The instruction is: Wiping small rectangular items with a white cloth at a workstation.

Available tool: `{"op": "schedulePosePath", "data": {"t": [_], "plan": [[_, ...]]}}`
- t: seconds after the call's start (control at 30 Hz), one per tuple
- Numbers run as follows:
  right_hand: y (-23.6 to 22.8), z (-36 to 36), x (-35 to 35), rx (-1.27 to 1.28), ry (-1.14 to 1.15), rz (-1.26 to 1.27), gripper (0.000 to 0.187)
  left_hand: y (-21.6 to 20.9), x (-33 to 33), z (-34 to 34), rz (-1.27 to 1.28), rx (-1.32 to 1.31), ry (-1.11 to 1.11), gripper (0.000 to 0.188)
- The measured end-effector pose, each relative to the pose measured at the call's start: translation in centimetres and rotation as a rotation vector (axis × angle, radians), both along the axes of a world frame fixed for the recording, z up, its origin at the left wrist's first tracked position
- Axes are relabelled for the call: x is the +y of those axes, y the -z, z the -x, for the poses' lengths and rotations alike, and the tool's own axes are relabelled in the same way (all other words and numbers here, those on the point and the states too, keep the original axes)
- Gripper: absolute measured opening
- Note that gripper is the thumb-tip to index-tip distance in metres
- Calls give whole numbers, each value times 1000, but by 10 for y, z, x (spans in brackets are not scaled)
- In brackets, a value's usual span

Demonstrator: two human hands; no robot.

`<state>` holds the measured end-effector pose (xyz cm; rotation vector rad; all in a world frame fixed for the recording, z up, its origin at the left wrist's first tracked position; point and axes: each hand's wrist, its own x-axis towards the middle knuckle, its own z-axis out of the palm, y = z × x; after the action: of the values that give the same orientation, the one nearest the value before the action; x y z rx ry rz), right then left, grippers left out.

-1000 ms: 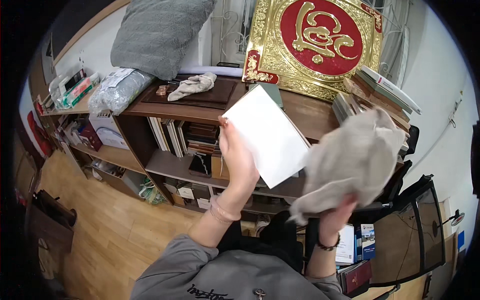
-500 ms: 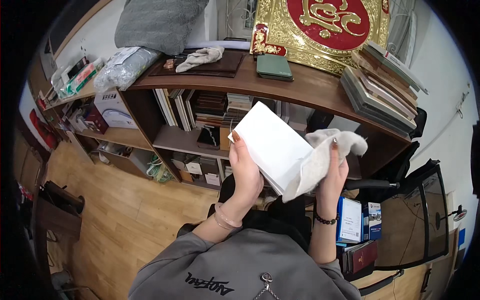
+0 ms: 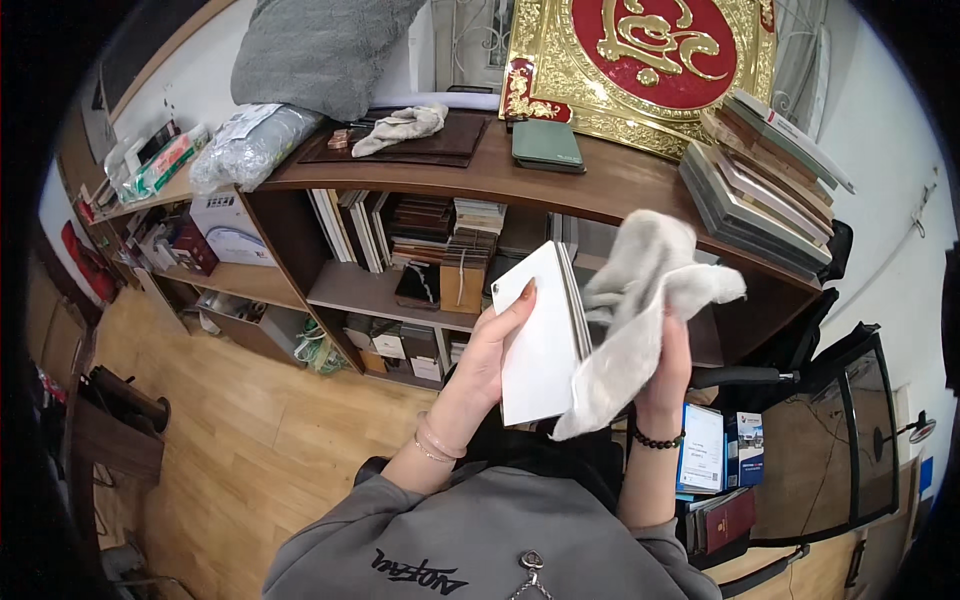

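My left hand [image 3: 483, 365] grips a stack of thin white rectangular boards [image 3: 540, 355], thumb on the front face and the other fingers behind. A small dark hole or spot shows at the top left corner of the front one. The stack stands tilted, so several edges show along its right side. To the right, my right hand [image 3: 670, 370] is closed on a pale grey cloth [image 3: 640, 320] that hangs loosely along that edge. The cloth covers most of my right fingers.
Ahead runs a brown shelf unit [image 3: 450, 175] with boards and boxes inside. On top are another cloth [image 3: 402, 130], a green box [image 3: 547, 146], a gold-framed red panel [image 3: 650, 60] and stacked panels [image 3: 760, 200]. Right are folders [image 3: 702, 450] and a chair [image 3: 830, 430].
The white stack has turned more upright and now shows its edges. My left thumb sits further in on its face. The cloth has lifted off the face and opened out toward the right.
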<state>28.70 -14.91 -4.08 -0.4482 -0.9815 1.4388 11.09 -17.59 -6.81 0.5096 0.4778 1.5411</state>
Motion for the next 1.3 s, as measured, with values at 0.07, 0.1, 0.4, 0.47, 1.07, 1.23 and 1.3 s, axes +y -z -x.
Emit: {"op": "schedulePosePath", "data": {"t": [0.07,0.1,0.4,0.47,1.07,1.23,1.3], "plan": [[4,9,-12,-545,-234,-436,39,2,-1,-5,-79,68,-133,34],[-1,11,-14,-541,-232,-438,39,2,-3,-5,-81,71,-133,34],[28,-15,1,112,-634,-670,25,7,2,26,-115,49,-397,27],[61,-42,2,148,-406,-334,33,6,3,44,-69,-91,-228,26],[54,3,-23,-291,-535,435,41,15,0,46,-133,163,-433,35],[51,9,-5,-8,-255,468,41,28,-7,40,-247,95,-122,35],[38,11,-5,57,-271,427,41,21,-12,35,-288,86,-79,34]]}}
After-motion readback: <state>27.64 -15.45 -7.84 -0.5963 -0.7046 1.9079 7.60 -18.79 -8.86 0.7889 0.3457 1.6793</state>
